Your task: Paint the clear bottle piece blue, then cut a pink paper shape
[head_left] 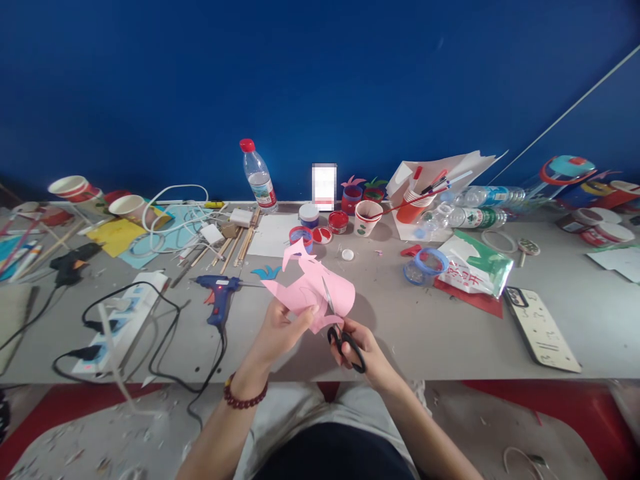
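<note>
A curling sheet of pink paper (pixel 343 293), cut into pointed leaf-like shapes along its left side, is held above the grey table. My left hand (pixel 285 333) grips its lower left part, thumb on top. In my right hand (pixel 364 348) is a pair of black-handled scissors (pixel 357 353), fingers through the loops. The blades point up and away from me and lie against the pink paper; how far apart they are is hard to make out. Left of the paper, a blue leaf-shaped cutout (pixel 266 273) lies near the nozzle of a blue glue gun (pixel 220 297).
A power strip (pixel 123 320) with black cables lies at left. Behind stand a red-capped bottle (pixel 257 177), paint jars (pixel 309 215) and a paper cup (pixel 367 220) holding a brush. At right are a blue tape roll (pixel 431 261), plastic bottles (pixel 477 217) and a phone (pixel 543 330).
</note>
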{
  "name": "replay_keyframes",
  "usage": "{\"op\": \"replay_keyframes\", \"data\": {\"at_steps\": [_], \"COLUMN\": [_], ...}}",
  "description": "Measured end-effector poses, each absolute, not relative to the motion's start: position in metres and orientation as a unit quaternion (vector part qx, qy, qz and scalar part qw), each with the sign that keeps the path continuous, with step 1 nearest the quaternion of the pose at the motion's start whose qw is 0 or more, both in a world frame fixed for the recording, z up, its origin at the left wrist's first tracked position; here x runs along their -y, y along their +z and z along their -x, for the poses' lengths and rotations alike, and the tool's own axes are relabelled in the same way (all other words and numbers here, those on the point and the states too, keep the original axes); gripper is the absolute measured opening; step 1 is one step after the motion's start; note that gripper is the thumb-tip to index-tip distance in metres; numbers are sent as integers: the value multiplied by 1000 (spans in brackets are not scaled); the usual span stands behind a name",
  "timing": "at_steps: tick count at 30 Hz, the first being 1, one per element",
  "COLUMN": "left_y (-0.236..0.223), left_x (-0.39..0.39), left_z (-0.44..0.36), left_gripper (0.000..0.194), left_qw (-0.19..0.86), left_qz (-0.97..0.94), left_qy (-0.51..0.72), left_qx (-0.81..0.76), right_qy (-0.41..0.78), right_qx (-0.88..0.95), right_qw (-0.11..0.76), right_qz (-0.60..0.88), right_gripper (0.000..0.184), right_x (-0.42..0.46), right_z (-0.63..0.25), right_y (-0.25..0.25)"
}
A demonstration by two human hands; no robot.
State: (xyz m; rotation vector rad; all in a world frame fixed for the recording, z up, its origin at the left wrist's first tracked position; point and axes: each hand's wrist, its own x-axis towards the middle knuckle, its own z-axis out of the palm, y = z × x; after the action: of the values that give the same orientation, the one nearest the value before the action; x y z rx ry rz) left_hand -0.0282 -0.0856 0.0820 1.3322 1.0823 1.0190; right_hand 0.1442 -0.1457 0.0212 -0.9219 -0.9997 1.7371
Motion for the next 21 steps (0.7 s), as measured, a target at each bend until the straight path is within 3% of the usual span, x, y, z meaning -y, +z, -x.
{"op": "replay_keyframes", "data": {"at_steps": [21], "left_y": [77], "left_x": [88], "left_z": [30], "left_gripper": [9], "left_qw": [558], "left_qz": [-533], "left_qy": [432], "left_qx": [-467], "right_qy": [699], "right_qx": [408], "right_qw": [450], "right_qz": [379], "right_gripper": [63], "right_x": [145], "right_z": [-143], "right_y": [21]}}
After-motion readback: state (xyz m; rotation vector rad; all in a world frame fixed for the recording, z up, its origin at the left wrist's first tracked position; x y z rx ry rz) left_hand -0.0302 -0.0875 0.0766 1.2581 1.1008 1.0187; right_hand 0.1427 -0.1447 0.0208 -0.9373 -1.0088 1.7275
